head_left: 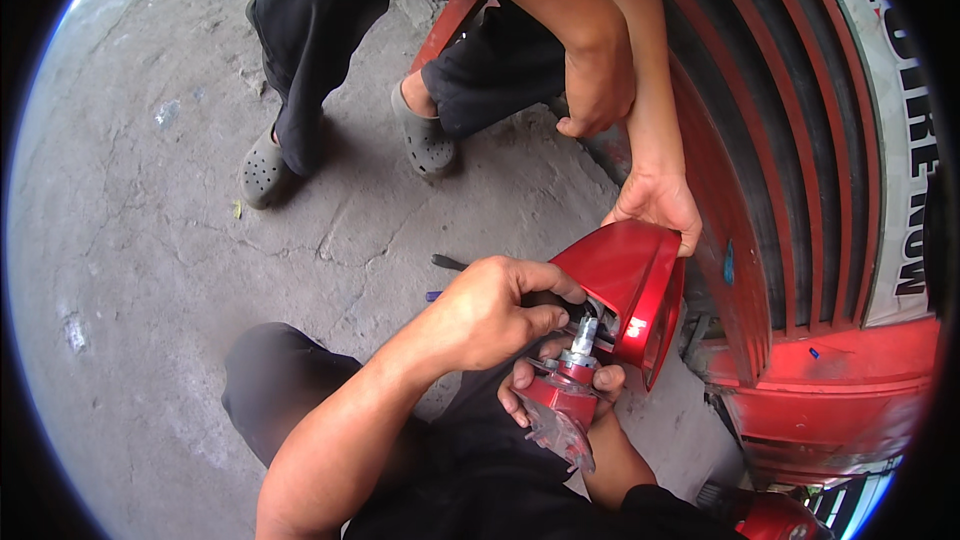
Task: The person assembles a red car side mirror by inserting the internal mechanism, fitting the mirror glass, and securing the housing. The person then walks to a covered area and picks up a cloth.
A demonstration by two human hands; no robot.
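Observation:
A red car side mirror housing [625, 270] lies tilted above my lap, its open side facing right. My right hand [608, 382] is wrapped from below around the mirror's red mounting base [560, 398], which has a clear, jagged-edged part at its lower end. Out of that base a silvery metal shaft [585, 338] points up toward the housing. My left hand [495, 312] has thumb and forefinger pinched at the housing's inner end, close beside the shaft. What sits between those fingertips is too small and dark to name. A co-worker's hand [660, 208] supports the housing at its far end.
Across from me a co-worker sits in dark trousers and grey clogs [430, 145]. Red metal slats [770, 140] and a red ledge [820, 370] stand on the right. A dark-handled tool [447, 262] lies on the cracked concrete floor [170, 240] beyond my left hand.

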